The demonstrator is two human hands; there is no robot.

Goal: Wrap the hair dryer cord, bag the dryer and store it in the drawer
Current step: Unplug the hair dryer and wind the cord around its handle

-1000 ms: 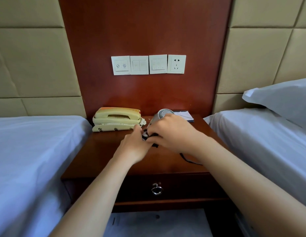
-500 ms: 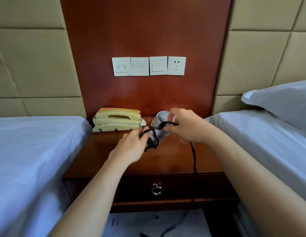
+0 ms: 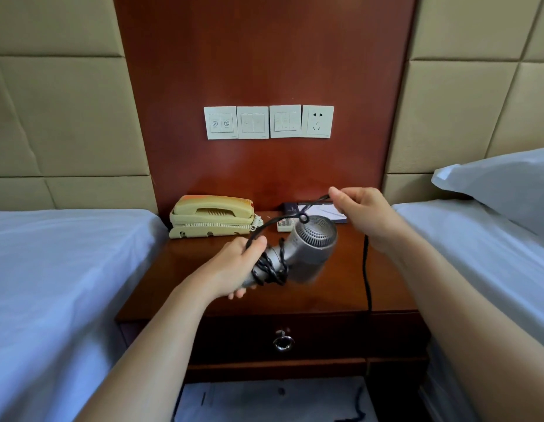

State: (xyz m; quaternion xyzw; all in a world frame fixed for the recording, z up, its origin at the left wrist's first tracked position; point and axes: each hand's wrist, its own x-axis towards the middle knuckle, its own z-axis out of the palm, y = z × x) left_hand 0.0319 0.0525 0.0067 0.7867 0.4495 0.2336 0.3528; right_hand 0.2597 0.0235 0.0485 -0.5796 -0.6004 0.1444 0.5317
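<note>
Silver-grey, the hair dryer (image 3: 313, 248) is raised just above the counter (image 3: 185, 275), with its rear grille facing you. Your left hand (image 3: 237, 266) reaches in from below and left of the dryer, fingers (image 3: 258, 242) clenched round the handle and the black cord (image 3: 366, 269) coiled on it. Your right hand (image 3: 365, 217) is lifted above and right of the dryer, fingers pinching the cord. One stretch arcs back over the dryer to the handle and another hangs right of the dryer. Below the dryer, the drawer (image 3: 234, 339) is closed.
</note>
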